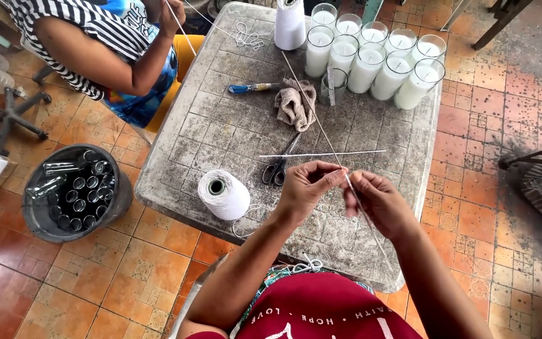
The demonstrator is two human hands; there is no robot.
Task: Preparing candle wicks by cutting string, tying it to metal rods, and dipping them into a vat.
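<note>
While both hands meet over the near edge of the table (233,135), the left hand (305,188) pinches a white string (318,122) between fingertips, and the right hand (377,201) is closed around a thin rod (362,213) that slants down past the wrist toward the near right corner. The string runs taut from the fingers up to a cone (290,24) at the far edge. As I judge it, much is done: ten wax-filled glasses (371,59) stand at the far right corner, while a tub (73,191) of empty glasses on the floor suggests more remains. A second cone (224,194) lies at the near left edge, with scissors (278,168) and another rod (321,154) mid-table, and a rag (295,103) and brush (252,88) farther back. The concrete top is stained grey; the floor is worn orange tile. Another person (105,47) sits at the far left, also pulling string.
</note>
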